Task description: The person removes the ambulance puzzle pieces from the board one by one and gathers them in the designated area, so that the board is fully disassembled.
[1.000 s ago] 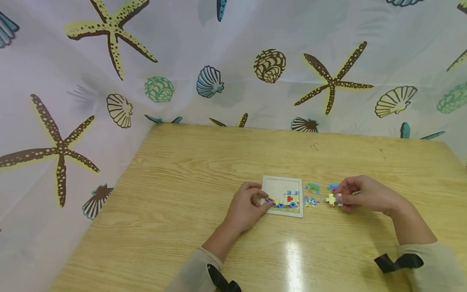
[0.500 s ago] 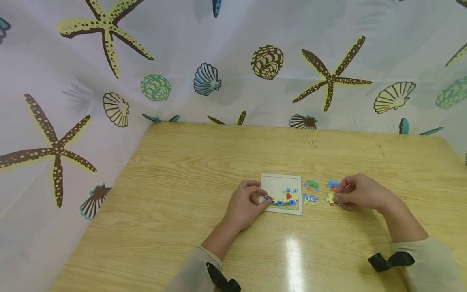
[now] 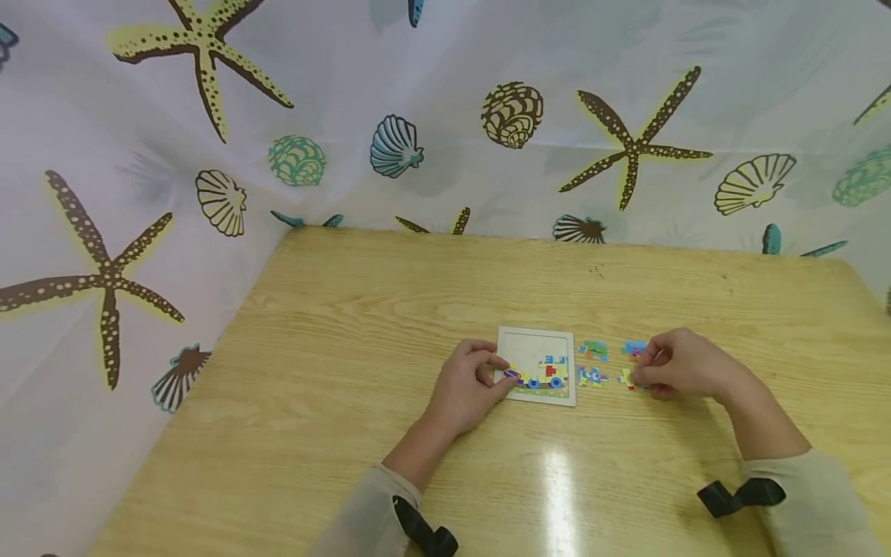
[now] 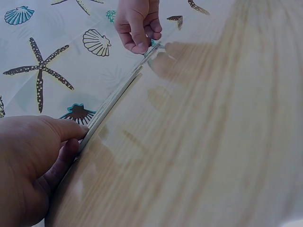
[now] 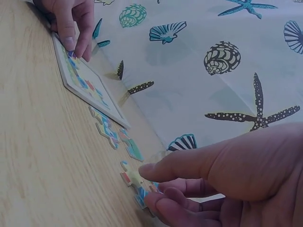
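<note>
In the head view, my left hand (image 3: 469,387) grips the left side of a square puzzle board (image 3: 532,343), thumb and index finger at its edge. A partly assembled picture with blue wheels (image 3: 544,382) fills the board's lower part. My right hand (image 3: 685,367) pinches a yellow puzzle piece (image 3: 625,377) low over the table; the fingers hide part of it. In the right wrist view, that yellow piece (image 5: 134,176) shows just beyond the thumb tip. Between board and right hand lie a green piece (image 3: 594,350) and a multicoloured piece (image 3: 592,377). A blue piece (image 3: 634,348) lies beside my right fingers.
A wooden table (image 3: 390,286) carries the board and pieces. Behind it and at its left hangs a white curtain (image 3: 445,70) printed with shells and starfish. Black straps (image 3: 741,497) sit on both sleeves.
My right forearm has shifted slightly left, and its fingers cover more of the yellow puzzle piece. My left hand keeps its hold on the board. The head view has tilted slightly.
</note>
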### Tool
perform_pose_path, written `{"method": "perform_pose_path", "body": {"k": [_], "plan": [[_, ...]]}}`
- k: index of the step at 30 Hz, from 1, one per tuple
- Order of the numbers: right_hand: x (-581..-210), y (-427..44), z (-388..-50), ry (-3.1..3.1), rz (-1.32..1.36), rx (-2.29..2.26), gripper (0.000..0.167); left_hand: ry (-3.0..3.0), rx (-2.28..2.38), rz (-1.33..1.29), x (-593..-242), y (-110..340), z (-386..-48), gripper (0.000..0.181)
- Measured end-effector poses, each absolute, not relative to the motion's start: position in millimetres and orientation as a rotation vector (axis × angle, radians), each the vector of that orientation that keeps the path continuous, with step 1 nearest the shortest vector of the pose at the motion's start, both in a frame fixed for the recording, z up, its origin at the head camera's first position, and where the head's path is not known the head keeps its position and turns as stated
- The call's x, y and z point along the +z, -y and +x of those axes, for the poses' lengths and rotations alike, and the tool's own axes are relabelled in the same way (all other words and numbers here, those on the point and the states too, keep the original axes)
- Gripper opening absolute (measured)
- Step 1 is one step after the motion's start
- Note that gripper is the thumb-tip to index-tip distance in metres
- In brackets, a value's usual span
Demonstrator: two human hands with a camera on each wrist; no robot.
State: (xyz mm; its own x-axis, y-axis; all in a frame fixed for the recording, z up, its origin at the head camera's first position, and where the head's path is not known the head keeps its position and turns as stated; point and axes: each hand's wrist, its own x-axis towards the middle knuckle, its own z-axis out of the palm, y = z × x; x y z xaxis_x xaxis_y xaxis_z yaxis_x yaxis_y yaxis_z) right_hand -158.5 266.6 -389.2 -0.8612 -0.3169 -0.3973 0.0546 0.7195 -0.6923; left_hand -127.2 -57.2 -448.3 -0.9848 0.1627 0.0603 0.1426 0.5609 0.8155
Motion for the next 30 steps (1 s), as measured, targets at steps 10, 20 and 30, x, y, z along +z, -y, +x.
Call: {"method": "perform_pose_path", "body": {"k": [10, 20, 30], "plan": [[-382.6, -257.5, -159.7, -2.351, -0.230, -1.106, 0.028, -2.755, 1.439, 0.261, -447.2, 56.6, -128.6, 0.020], [-384.7, -239.3, -162.6, -2.284, -0.291, -1.191, 0.029, -2.743, 1.425, 0.245, -446.7, 56.5, -126.7, 0.020], [-389.0, -224.1, -165.9, -2.283, -0.324, -1.185, 0.030, -2.756, 1.425, 0.245, -446.5, 57.3, -126.8, 0.019]]}}
